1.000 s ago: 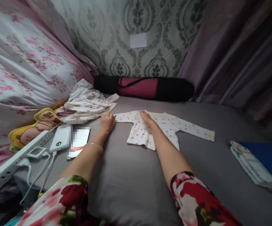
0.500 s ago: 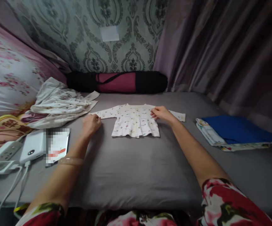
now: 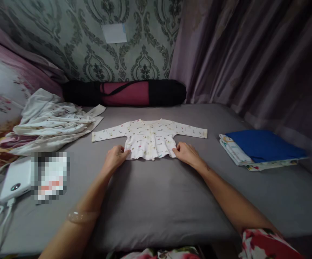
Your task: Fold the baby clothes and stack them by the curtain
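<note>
A small white long-sleeved baby shirt (image 3: 151, 138) with a scattered print lies spread flat on the grey sheet (image 3: 156, 201), both sleeves stretched out sideways and its hem towards me. My left hand (image 3: 116, 157) pinches the hem's left corner between thumb and fingers. At the opposite corner of the hem, my right hand (image 3: 186, 152) is closed on the fabric in the same way. A clear bangle (image 3: 81, 217) sits on my left wrist.
Rumpled pale clothes (image 3: 56, 120) lie on the left, near a white power bank (image 3: 18, 178) with cables and a blurred packet (image 3: 52, 176). Folded cloths with a blue one (image 3: 264, 145) on top lie right. A black and maroon long bag (image 3: 125, 93) rests against the wall.
My left hand has moved from the left sleeve's cuff to the hem's left corner. My right hand has come down from the right shoulder area to the right corner. The view has shifted slightly.
</note>
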Motion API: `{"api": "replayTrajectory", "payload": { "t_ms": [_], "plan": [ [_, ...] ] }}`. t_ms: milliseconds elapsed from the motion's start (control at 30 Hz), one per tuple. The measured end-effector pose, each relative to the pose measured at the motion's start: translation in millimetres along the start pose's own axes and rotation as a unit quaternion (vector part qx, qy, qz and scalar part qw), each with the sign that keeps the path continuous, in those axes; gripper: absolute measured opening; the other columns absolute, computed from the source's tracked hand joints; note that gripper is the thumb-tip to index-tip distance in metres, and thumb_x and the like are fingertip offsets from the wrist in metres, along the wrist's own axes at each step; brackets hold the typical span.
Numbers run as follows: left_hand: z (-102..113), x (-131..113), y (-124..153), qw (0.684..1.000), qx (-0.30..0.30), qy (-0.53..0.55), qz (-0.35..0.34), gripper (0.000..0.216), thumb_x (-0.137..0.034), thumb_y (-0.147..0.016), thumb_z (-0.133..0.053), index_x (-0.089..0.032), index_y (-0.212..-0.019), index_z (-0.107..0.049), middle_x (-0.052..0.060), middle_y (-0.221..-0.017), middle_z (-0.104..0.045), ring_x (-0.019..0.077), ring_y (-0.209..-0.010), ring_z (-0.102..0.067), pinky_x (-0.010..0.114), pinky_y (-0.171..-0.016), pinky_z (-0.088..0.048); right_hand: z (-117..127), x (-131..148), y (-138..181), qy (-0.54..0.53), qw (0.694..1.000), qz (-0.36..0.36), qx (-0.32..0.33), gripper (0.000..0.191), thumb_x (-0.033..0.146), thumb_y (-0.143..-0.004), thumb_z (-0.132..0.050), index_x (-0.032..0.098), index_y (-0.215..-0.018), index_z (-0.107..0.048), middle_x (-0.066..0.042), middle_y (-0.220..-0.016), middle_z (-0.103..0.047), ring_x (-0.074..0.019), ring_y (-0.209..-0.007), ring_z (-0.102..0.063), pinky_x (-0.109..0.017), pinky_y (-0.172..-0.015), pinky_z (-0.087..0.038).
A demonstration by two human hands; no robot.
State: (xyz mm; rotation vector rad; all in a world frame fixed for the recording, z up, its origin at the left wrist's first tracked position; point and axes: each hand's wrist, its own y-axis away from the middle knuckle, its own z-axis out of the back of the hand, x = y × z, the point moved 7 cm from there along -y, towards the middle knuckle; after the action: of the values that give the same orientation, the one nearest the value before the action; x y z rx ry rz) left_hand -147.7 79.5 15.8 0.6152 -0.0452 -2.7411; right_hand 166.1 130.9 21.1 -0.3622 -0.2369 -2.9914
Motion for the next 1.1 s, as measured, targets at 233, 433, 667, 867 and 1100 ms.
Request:
{"api": "replayTrajectory", "payload": {
  "t_ms": [233, 433, 667, 867, 1100],
  "plan": [
    [-1, 2, 9, 0.998, 0.002, 0.070, 0.000, 0.030, -0.048, -0.079, -0.053, -0.018, -0.080, -0.059, 0.006, -0.077, -0.066, 0.0202, -0.074, -0.060, 0.027, -0.062, -0.038, -2, 12, 13, 0.037, 0.999, -0.010, -0.010, 0.026, 0.034, -0.097, -0.039, 0.019, -0.108, -0.058, -0.011, -0.101, -0.069, -0.0243, -0.092, -0.065, -0.030, -0.069, -0.039],
    [1, 16, 11, 0.995, -0.029, 0.095, -0.007, 0.031, -0.045, -0.082, -0.053, -0.021, -0.102, -0.053, 0.001, -0.077, -0.063, 0.0189, -0.074, -0.058, 0.027, -0.065, -0.039, 5, 4, 12, 0.060, 0.998, 0.007, 0.009, 0.025, 0.033, -0.099, -0.039, 0.019, -0.114, -0.054, -0.011, -0.101, -0.069, -0.0246, -0.096, -0.064, -0.030, -0.072, -0.039],
    [1, 22, 9, 0.996, -0.015, 0.083, -0.040, 0.031, -0.043, -0.086, -0.053, -0.020, -0.108, -0.053, 0.002, -0.077, -0.063, 0.0191, -0.076, -0.059, 0.028, -0.067, -0.040, 6, -4, 7, 0.071, 0.997, 0.002, 0.031, 0.028, 0.034, -0.099, -0.039, 0.020, -0.115, -0.056, -0.012, -0.100, -0.069, -0.0266, -0.094, -0.065, -0.032, -0.072, -0.041],
    [1, 19, 14, 0.998, -0.030, 0.031, -0.053, 0.034, -0.038, -0.089, -0.050, -0.019, -0.117, -0.052, 0.003, -0.078, -0.063, 0.0198, -0.075, -0.059, 0.030, -0.070, -0.044, 5, -4, 7, 0.102, 0.994, 0.000, 0.033, 0.029, 0.033, -0.098, -0.039, 0.018, -0.114, -0.057, -0.014, -0.102, -0.068, -0.0290, -0.097, -0.064, -0.037, -0.077, -0.042],
    [9, -29, 33, 0.957, -0.149, -0.041, -0.245, 0.032, -0.030, -0.094, -0.044, -0.019, -0.122, -0.056, 0.014, -0.121, -0.060, 0.0276, -0.113, -0.055, 0.043, -0.097, -0.044, 17, 26, 7, 0.139, 0.985, 0.079, -0.057, 0.032, 0.019, -0.096, -0.034, 0.012, -0.114, -0.058, -0.020, -0.117, -0.061, -0.0307, -0.110, -0.057, -0.041, -0.089, -0.043]
  ]
}}
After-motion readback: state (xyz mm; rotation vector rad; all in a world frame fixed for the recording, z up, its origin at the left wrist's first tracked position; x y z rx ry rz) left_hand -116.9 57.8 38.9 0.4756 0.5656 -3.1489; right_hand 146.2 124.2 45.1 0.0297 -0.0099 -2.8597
